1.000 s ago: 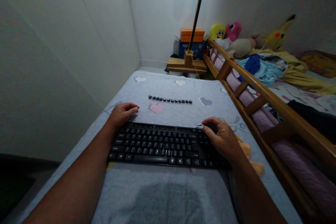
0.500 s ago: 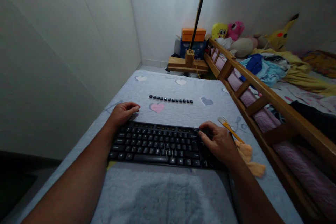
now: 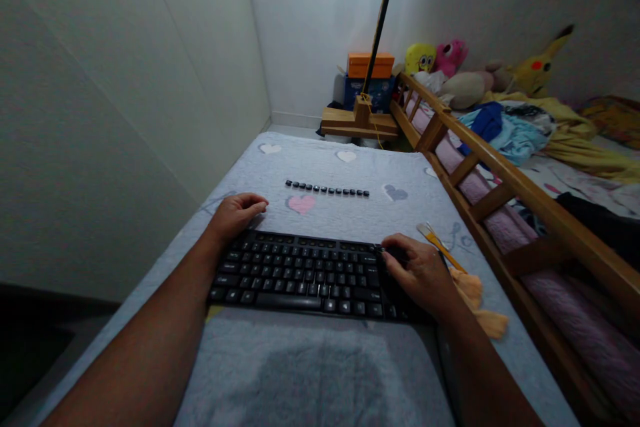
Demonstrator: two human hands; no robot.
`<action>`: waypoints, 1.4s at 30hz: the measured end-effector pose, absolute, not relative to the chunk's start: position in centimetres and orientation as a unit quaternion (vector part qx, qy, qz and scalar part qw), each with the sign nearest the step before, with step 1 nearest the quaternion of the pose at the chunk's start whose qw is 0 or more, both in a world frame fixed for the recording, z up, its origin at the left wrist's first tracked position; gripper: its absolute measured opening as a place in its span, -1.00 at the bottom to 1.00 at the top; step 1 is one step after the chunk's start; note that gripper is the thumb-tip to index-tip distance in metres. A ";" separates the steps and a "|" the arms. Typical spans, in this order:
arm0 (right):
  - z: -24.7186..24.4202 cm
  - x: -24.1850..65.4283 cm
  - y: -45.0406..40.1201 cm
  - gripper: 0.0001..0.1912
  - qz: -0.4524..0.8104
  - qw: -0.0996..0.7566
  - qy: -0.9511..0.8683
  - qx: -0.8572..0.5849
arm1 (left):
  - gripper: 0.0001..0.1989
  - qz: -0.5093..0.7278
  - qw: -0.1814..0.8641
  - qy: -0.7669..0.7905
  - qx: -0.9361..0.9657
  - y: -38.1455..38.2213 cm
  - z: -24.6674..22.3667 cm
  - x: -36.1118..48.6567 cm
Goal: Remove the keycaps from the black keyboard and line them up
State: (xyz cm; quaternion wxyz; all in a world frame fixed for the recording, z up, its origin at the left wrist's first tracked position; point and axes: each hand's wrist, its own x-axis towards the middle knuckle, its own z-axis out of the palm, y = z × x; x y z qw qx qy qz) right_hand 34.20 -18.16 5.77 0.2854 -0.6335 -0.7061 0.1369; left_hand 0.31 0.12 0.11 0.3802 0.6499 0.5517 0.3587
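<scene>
A black keyboard (image 3: 300, 273) lies on the cloth-covered table in front of me. My left hand (image 3: 237, 215) rests at its upper left corner, fingers curled together and thumb against them; nothing shows in it. My right hand (image 3: 413, 270) lies over the keyboard's right end, covering the keys there. Its thumb and forefinger close near the top row, and whatever is between them is too small to make out. Beyond the keyboard, several small black keycaps (image 3: 324, 189) stand in a straight row. The keyboard's top row looks flatter and darker than the rows below.
Right of my right hand lie a brush with a yellow handle (image 3: 445, 250) and an orange cloth (image 3: 467, 290). A wooden bed rail (image 3: 500, 193) runs along the table's right side. A stand with a wooden base (image 3: 360, 121) is past the far edge.
Both hands keep almost the same pose and place. The whole view has shifted very slightly; the keyboard and the row of keycaps look unchanged.
</scene>
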 end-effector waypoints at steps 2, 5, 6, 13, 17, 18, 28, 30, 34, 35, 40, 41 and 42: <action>5.7 34.2 -18.1 -0.89 0.125 0.292 -0.711 -0.627 | -0.63 0.359 0.379 0.549 0.653 0.1 0.0 0.3; 5.7 34.1 -18.1 -0.91 0.115 0.293 -0.717 -0.623 | -0.61 0.359 0.385 0.546 0.652 0.3 -0.2 0.2; 5.6 34.1 -18.0 -0.92 0.116 0.291 -0.715 -0.625 | -0.62 0.359 0.386 0.546 0.652 0.3 -0.2 0.1; 5.2 33.8 -17.5 -0.91 0.153 0.265 -0.683 -0.664 | -0.66 0.359 0.379 0.541 0.659 0.5 -0.3 0.0; 4.9 33.6 -17.3 -0.92 0.140 0.276 -0.668 -0.677 | -0.64 0.359 0.382 0.540 0.659 0.6 -0.6 -0.1; 4.9 33.5 -17.3 -0.93 0.138 0.277 -0.664 -0.680 | -0.64 0.360 0.384 0.539 0.657 0.6 -0.6 -0.1; 4.7 33.5 -16.7 -0.94 0.147 0.288 -0.650 -0.688 | -0.64 0.360 0.380 0.543 0.657 0.3 -0.2 0.1; 4.9 33.5 -16.5 -0.94 0.156 0.287 -0.641 -0.695 | -0.64 0.356 0.382 0.543 0.658 0.3 -0.2 0.1; 5.5 33.9 -15.9 -0.93 0.173 0.268 -0.635 -0.703 | -0.66 0.354 0.383 0.542 0.659 0.3 -0.1 0.2; 5.6 34.1 -15.7 -0.93 0.176 0.264 -0.635 -0.705 | -0.66 0.354 0.383 0.543 0.657 0.3 -0.1 0.2; 5.9 34.9 -14.9 -0.90 0.200 0.250 -0.628 -0.709 | -0.66 0.357 0.385 0.546 0.653 0.2 0.1 0.3; 6.0 35.0 -14.8 -0.89 0.210 0.248 -0.628 -0.707 | -0.66 0.356 0.384 0.545 0.654 0.1 0.1 0.3; 6.1 35.1 -14.7 -0.88 0.220 0.245 -0.627 -0.706 | -0.67 0.356 0.383 0.545 0.656 0.0 0.2 0.3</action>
